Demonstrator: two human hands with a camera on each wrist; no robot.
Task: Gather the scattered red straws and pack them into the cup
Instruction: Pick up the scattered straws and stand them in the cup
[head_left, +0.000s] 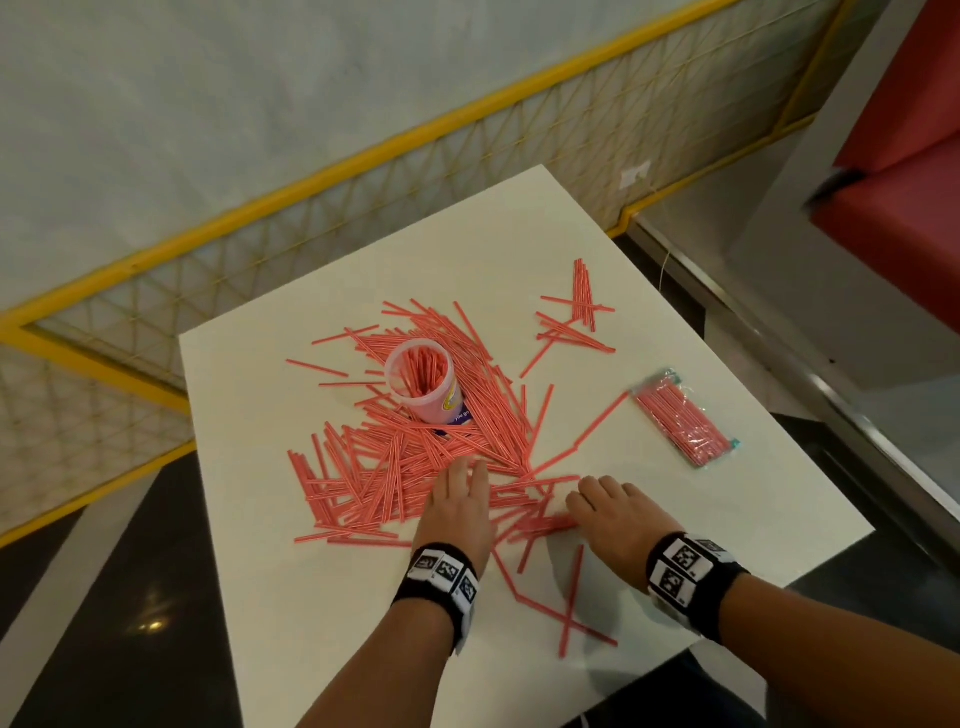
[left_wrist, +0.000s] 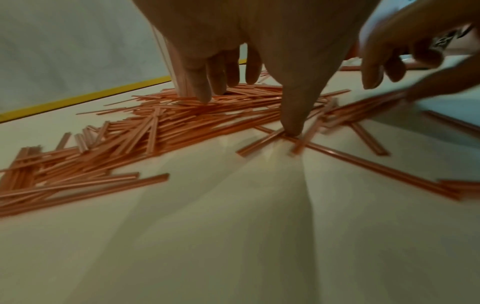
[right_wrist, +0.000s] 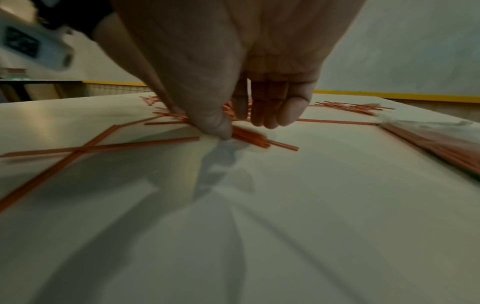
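A clear plastic cup (head_left: 423, 384) stands upright mid-table, part filled with red straws. A big heap of red straws (head_left: 395, 467) lies around and in front of it. My left hand (head_left: 462, 483) reaches into the heap's near edge with straight fingers (left_wrist: 202, 90) touching the straws. Its thumb (left_wrist: 293, 123) presses on a few crossed straws. My right hand (head_left: 587, 501) is just to the right. Its thumb (right_wrist: 218, 125) pushes against a small bunch of straws (right_wrist: 249, 137) lying on the table, and its bent fingers (right_wrist: 267, 115) hover on the far side.
A sealed packet of straws (head_left: 683, 421) lies at the right of the white table (head_left: 322, 623). A smaller scatter of straws (head_left: 576, 317) sits at the far right. A few crossed straws (head_left: 566, 618) lie near the front edge, under my right forearm.
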